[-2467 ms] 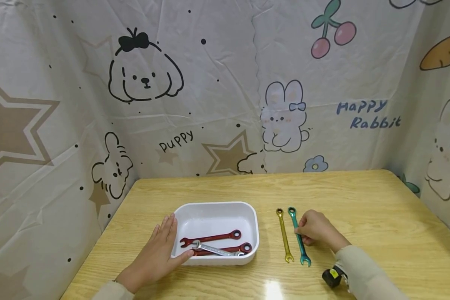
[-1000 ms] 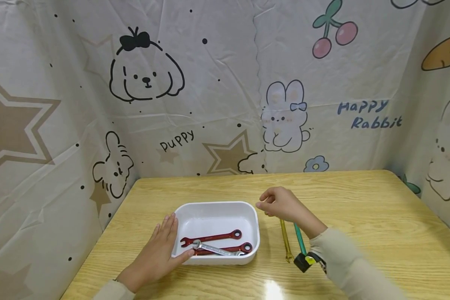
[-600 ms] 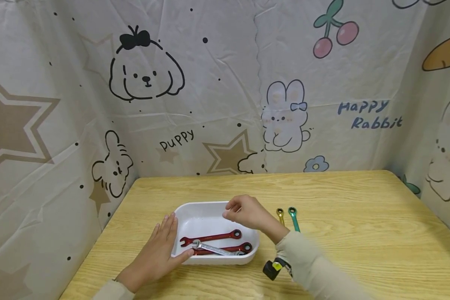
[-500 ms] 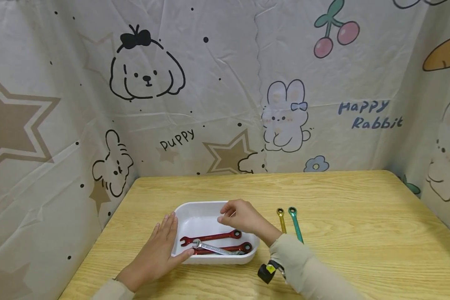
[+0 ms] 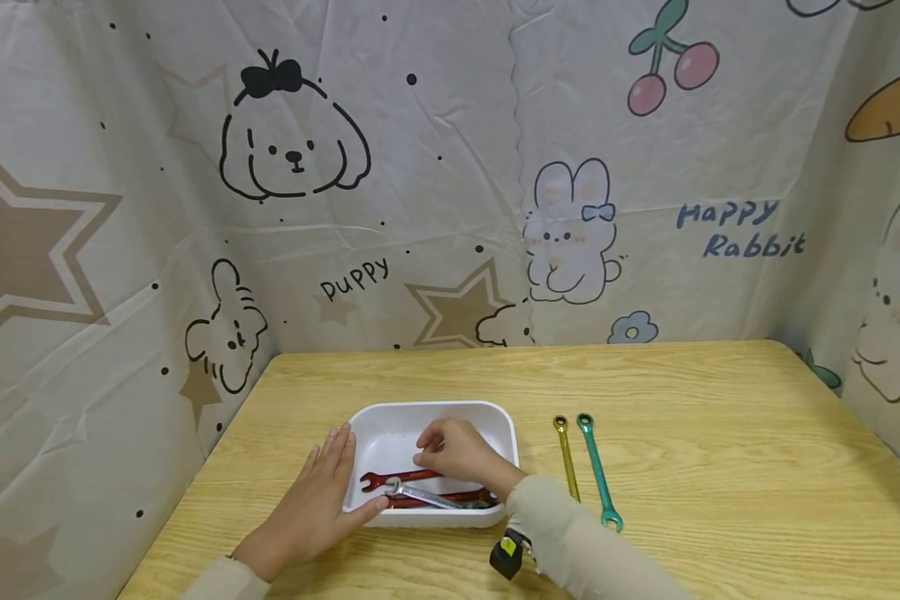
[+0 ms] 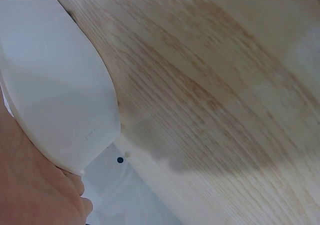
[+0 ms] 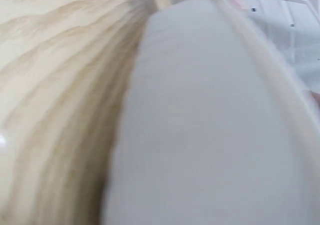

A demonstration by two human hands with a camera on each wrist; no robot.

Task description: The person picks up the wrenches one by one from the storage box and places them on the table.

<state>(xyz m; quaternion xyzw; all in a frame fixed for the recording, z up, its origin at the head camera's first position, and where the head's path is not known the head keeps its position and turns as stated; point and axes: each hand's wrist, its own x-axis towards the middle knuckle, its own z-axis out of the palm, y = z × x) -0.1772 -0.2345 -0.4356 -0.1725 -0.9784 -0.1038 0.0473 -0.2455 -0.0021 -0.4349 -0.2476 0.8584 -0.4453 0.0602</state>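
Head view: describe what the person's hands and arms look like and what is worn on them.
The left hand and right hand are bare, with no gloves. The left sleeve and right sleeve are plain pale beige. By the right cuff sits a small, blocky black device with a yellow patch.

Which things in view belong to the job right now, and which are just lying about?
Likely in the job:
left hand, against the white tray
right hand, over the tray
two red wrenches and silver wrench, inside
yellow wrench and teal wrench, alongside

Just surroundings:
wooden table
patterned cloth behind
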